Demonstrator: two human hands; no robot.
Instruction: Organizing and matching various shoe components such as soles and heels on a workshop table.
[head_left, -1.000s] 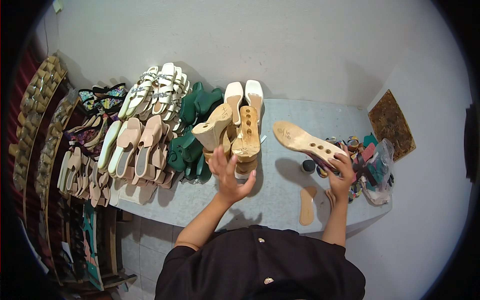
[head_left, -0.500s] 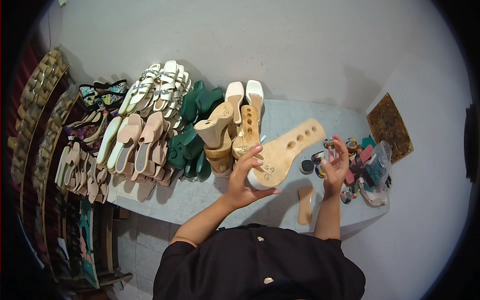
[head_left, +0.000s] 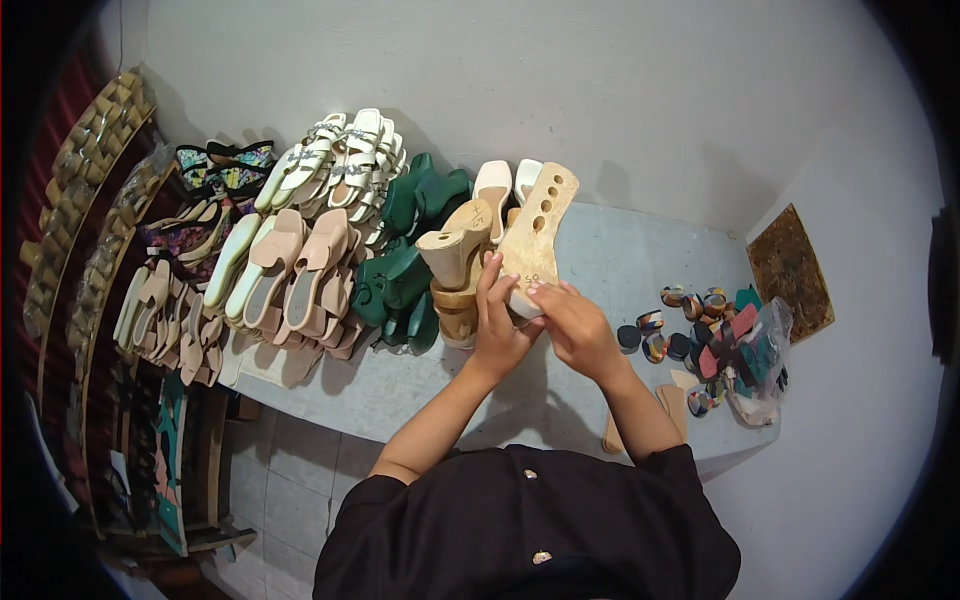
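A pale wooden shoe last (head_left: 535, 230) is held up over the table in both hands, its holed narrow end pointing away from me. My left hand (head_left: 503, 325) wraps its near, wide end from the left and below. The fingers of my right hand (head_left: 573, 322) close on the same end from the right, the thumb lying over its face. White material shows at the last's near rim, partly covered by my fingers. Just left of my hands, another wooden last (head_left: 460, 245) rests on top of a tan block-like one (head_left: 457, 318).
Stacked beige slides (head_left: 320, 265), white sandals (head_left: 355, 165) and green lasts (head_left: 400, 290) crowd the table's left. Striped strap pieces (head_left: 655, 345) and a clear plastic bag (head_left: 770, 345) lie right. Tan insoles (head_left: 672, 405) sit near my right forearm. A brown board (head_left: 790, 270) leans on the wall.
My right hand, open and apart before, has come left onto the last. The last has swung more upright, its holed end turning away from me and to the left.
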